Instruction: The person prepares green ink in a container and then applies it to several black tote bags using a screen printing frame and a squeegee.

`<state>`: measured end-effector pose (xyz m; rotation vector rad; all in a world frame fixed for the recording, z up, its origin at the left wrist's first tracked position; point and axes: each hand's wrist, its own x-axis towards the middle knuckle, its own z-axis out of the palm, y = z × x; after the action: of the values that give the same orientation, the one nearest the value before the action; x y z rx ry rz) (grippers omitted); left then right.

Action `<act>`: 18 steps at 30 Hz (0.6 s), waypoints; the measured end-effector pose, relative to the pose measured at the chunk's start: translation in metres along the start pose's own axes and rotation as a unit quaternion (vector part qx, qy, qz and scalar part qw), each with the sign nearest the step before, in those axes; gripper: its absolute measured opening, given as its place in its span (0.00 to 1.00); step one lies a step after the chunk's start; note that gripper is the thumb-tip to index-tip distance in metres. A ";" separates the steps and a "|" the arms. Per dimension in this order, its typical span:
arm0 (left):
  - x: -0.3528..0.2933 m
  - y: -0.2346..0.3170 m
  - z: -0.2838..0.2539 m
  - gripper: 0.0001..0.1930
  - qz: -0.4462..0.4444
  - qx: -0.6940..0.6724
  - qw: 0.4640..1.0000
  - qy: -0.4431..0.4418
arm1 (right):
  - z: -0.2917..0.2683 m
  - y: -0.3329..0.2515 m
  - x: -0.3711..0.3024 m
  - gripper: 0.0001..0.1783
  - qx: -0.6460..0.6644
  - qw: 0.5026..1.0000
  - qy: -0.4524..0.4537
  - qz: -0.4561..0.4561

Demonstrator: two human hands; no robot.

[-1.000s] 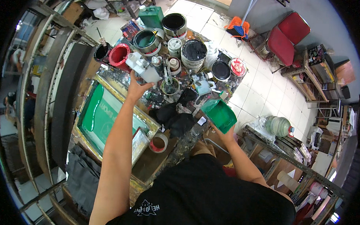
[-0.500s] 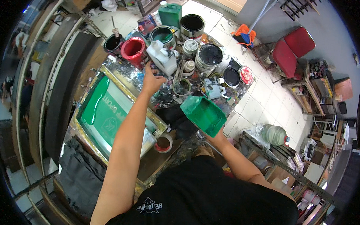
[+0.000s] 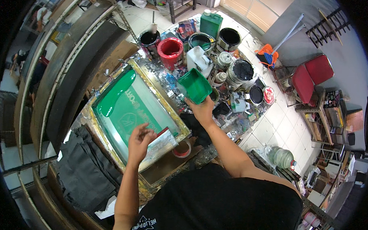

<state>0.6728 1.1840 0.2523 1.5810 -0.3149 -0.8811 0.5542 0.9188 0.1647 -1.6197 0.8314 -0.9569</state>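
My right hand (image 3: 202, 108) grips a green-coated plastic tub (image 3: 196, 85) at its near side. The tub is tilted so that its green-smeared inside shows. My left hand (image 3: 142, 137) hovers over the near part of a screen-printing frame (image 3: 95, 130), fingers loosely bent and apart, holding nothing. A thick pool of green ink (image 3: 119, 92) lies along the far left of the mesh, with pale lettering and an emblem showing through beside it. Close to my left fingertips, a squeegee (image 3: 163, 142) with a dark red edge rests at the frame's near right end.
Behind the tub stand a red ink bucket (image 3: 170, 53), a white jug (image 3: 200, 61), a green jerrycan (image 3: 211, 24) and several paint cans. Dark cloth (image 3: 87, 168) is piled left of the frame. A tape roll (image 3: 182, 149) sits near the frame's corner. Racks (image 3: 78, 58) line the left.
My right hand has carried the tub forward and left, toward the jug. My left hand has drawn back from beside the jug to above the screen. The view has shifted.
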 end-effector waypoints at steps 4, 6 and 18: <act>-0.050 -0.009 -0.022 0.23 -0.029 -0.043 0.997 0.061 | 0.034 0.014 0.015 0.29 0.013 1.000 0.022 0.012; -0.066 -0.017 -0.028 0.22 -0.047 -0.080 0.993 0.072 | 0.045 0.018 0.019 0.29 0.004 0.999 0.035 0.005; -0.071 -0.036 -0.025 0.22 -0.069 -0.080 0.993 0.051 | 0.064 0.041 0.042 0.35 -0.133 0.990 0.051 0.000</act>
<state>0.6322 1.2569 0.2432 1.5059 -0.0616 -0.9057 0.6277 0.8999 0.1230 -1.8087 1.0657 -0.9655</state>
